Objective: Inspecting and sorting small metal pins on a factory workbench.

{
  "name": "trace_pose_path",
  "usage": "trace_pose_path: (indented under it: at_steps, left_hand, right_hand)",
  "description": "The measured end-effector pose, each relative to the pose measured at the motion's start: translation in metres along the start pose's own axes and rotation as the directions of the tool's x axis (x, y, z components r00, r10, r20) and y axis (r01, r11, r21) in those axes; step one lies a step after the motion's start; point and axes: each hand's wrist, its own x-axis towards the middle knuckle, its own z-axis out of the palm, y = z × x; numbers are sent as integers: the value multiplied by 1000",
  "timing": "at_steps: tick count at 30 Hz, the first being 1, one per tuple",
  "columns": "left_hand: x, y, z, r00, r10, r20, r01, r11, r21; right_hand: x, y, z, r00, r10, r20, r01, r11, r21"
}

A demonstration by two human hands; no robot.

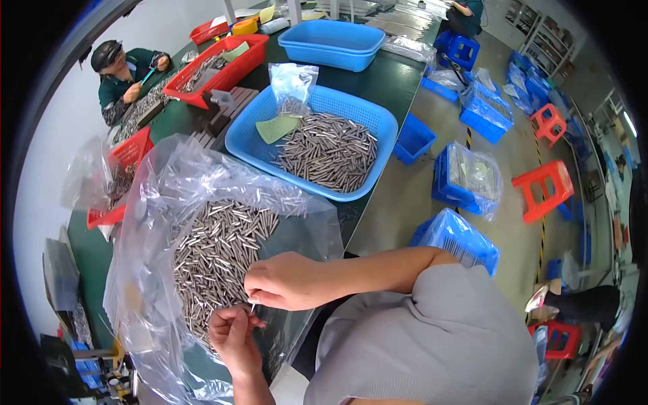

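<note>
Over a clear plastic sheet or bag (152, 283), my two hands are close together at the near edge of a heap of small metal pins (214, 260). My right hand (287, 280) is closed in a pinch, and a thin, shiny metal pin (253, 306) sticks down from its fingertips. Just below it, my left hand (233, 335) has its fingers curled in, thumb against the forefinger. Whatever lies between those fingers is too small to make out. The left fingertips come close to the pin's lower end; whether they touch it I cannot tell.
Beyond the heap stands a blue basket (236, 138) with more pins, a green paper slip (277, 128) and a clear bag (293, 84). Empty blue baskets (331, 40) and a red basket (253, 57) sit farther back. A co-worker (121, 74) works across the green table (368, 88).
</note>
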Motion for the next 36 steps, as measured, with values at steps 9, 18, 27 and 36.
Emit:
trace_pose_path:
  at_steps: [9, 18, 27, 36]
  left_hand:
    - [3, 0, -6, 997, -52, 61, 58, 994, -94]
    - [5, 2, -5, 991, -77, 109, 98, 974, -206]
    - [6, 1, -5, 989, -40, 142, 74, 967, -243]
    - [-3, 0, -9, 991, -44, 126, 69, 977, -204]
  right_hand:
    - [6, -4, 6, 998, -6, -70, 12, 997, 79]
    - [7, -2, 7, 994, -50, -100, 56, 997, 61]
    - [7, -7, 9, 1000, -24, -19, 26, 990, 138]
    - [3, -6, 25, 993, -105, -51, 110, 989, 95]
